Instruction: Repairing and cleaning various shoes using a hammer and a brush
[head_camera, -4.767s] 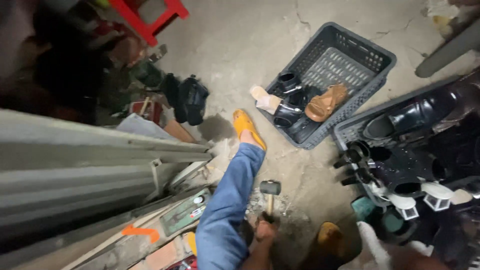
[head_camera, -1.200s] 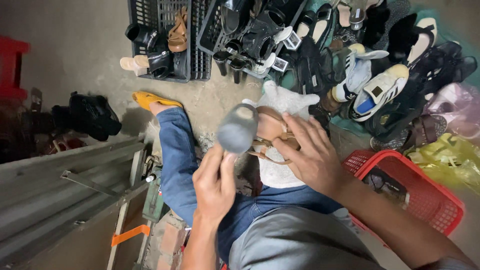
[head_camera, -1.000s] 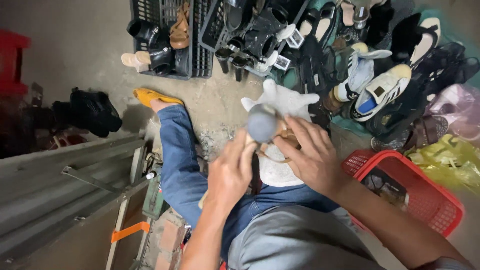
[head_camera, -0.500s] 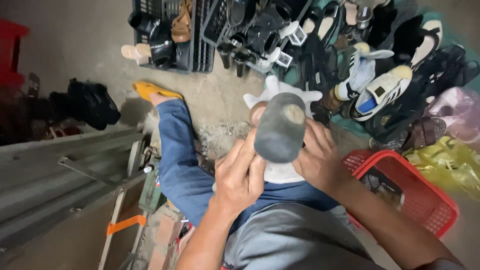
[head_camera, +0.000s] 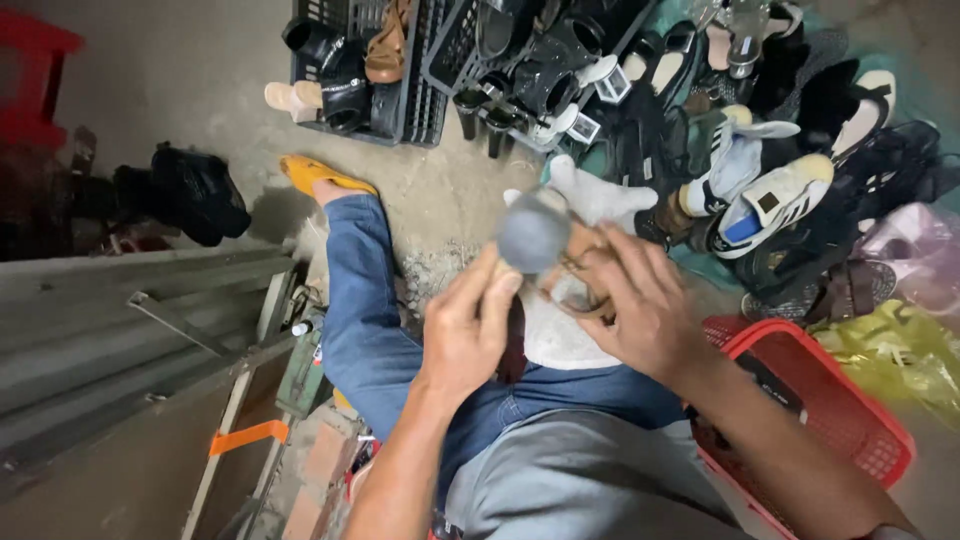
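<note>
My left hand (head_camera: 462, 335) is shut on the handle of a hammer whose grey head (head_camera: 533, 232) is blurred, just above a brown strappy sandal (head_camera: 578, 268). My right hand (head_camera: 640, 305) holds that sandal against a white cloth (head_camera: 560, 335) lying on my lap. The hammer's handle is hidden inside my fist. My blue-jeaned leg (head_camera: 360, 300) stretches out to an orange slipper (head_camera: 320, 175) on the concrete floor.
A dark crate (head_camera: 400, 95) of shoes and a big heap of shoes and sneakers (head_camera: 760, 190) lie ahead. At the right are a red basket (head_camera: 840, 400), a yellow bag (head_camera: 900, 360) and a pink bag (head_camera: 915, 255). Grey metal panels (head_camera: 130, 330) stand at the left, near a black bag (head_camera: 195, 190).
The hammer head swung up towards the camera half a second ago and has come back down by the sandal. My right hand stays on the sandal.
</note>
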